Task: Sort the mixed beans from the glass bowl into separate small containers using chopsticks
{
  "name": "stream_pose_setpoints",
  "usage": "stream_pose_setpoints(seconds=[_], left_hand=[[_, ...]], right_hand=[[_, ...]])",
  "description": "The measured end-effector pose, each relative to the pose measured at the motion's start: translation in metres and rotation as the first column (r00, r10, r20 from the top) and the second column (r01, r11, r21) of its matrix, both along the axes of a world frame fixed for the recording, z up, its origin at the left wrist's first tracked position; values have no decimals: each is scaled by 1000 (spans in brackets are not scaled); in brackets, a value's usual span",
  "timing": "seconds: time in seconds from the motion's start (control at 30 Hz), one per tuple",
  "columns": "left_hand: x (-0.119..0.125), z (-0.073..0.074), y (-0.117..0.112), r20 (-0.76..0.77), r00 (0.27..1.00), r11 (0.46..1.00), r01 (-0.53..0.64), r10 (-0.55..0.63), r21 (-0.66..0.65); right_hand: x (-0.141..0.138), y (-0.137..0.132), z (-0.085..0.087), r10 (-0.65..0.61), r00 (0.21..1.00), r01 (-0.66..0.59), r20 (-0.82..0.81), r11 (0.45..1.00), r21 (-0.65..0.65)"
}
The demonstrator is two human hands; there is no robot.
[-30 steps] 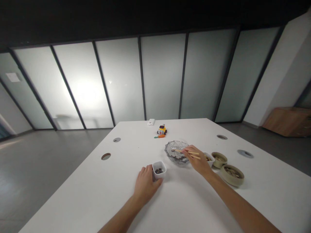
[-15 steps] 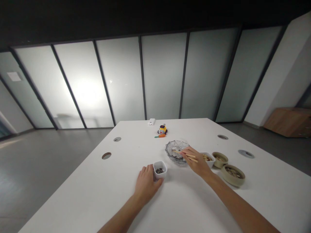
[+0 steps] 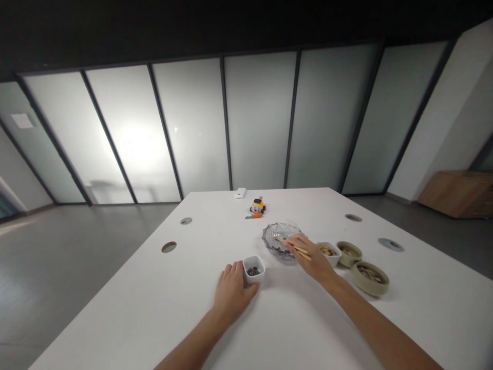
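Observation:
My left hand curls round the near left side of a small white square bowl, steadying it on the table. Dark seeds lie in the bottom of that bowl. In my right hand is a pair of wooden chopsticks, gripped between thumb and fingers. Their tips reach over the clear glass bowl, which has a scalloped rim and some dark pieces along its near inside. Whether the tips pinch anything is too small to tell. My right hand hides part of the glass bowl's right side.
Right of my right hand stand a white bowl of pale yellowish pieces and two beige round bowls, the far one and the near one. Farther back are an orange toy carrot, a yellow toy vehicle and a white box-shaped device.
The chopsticks and my right hand have shifted very slightly over the glass bowl. My left hand and the white bowl it holds stay in place.

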State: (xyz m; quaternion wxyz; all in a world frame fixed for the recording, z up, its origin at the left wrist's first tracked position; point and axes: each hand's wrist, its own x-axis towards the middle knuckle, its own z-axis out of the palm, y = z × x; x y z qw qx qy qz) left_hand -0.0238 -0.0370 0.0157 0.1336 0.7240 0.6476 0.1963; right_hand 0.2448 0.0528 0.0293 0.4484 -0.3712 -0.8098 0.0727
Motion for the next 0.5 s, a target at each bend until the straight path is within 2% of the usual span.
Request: stream_pose_setpoints(seconds=[0.2, 0.5], left_hand=[[1, 0, 1, -10, 1000, 1000, -1, 1, -3], [1, 1, 0, -7, 1000, 1000, -4, 4, -9]], right_hand=[[2, 4, -6, 2, 1000, -2, -6, 1000, 9], [0, 1, -2, -90, 996, 90, -23, 996, 18]])
